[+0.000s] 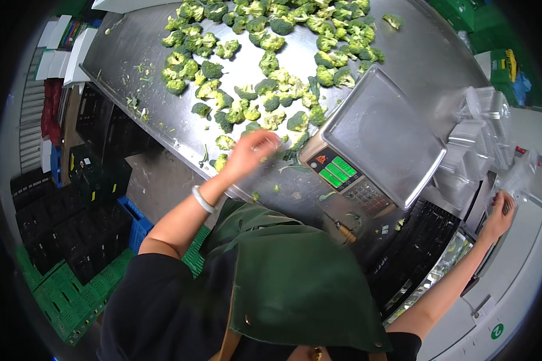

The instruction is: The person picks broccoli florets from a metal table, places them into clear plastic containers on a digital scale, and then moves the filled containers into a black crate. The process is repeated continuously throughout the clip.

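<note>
Many broccoli florets (271, 94) lie spread over a steel table (415, 54). My left hand (255, 151), blurred, is over the lower edge of the florets, its fingers curled; whether it holds one cannot be told. A digital scale with a bare steel pan (381, 131) stands to the right of the florets, its green display lit. Far to the right, my right hand (501, 214) has its fingers closed on a clear plastic tray (517, 178). Stacks of clear plastic trays (472, 144) stand between the scale and that hand.
A wooden-handled knife (343, 231) lies near the table's front edge, below the scale. Black crates (411, 252) are at the lower right, beside a white machine (506, 289). Black crates (72, 225), green crates (72, 298) and a blue crate (135, 223) stand on the left.
</note>
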Motion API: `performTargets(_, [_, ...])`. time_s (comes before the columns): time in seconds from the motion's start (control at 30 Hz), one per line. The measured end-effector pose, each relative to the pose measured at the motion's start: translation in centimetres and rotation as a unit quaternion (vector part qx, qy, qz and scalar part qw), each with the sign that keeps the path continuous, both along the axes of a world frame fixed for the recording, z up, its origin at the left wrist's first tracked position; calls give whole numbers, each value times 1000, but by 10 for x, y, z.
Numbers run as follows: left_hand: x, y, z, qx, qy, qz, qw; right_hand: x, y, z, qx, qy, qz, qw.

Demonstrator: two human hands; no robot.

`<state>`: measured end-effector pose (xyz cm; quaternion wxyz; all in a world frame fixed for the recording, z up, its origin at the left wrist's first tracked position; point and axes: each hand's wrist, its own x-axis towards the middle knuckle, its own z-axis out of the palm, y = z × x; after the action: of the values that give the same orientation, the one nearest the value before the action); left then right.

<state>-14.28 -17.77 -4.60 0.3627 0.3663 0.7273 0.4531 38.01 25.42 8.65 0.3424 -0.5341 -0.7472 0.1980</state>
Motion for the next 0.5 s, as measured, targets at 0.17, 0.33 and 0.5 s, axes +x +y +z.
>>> performTargets(0.17, [-148, -49, -28, -105, 176, 224, 953, -180, -146, -20, 100, -274, 345, 892])
performTargets(0.33, [-209, -49, -44, -173, 285, 52, 941, -229, -187, -78, 57, -339, 439, 830])
performTargets(0.5, [-197, -46, -48, -156, 264, -65, 949, -265, -217, -43, 4, -371, 381, 847])
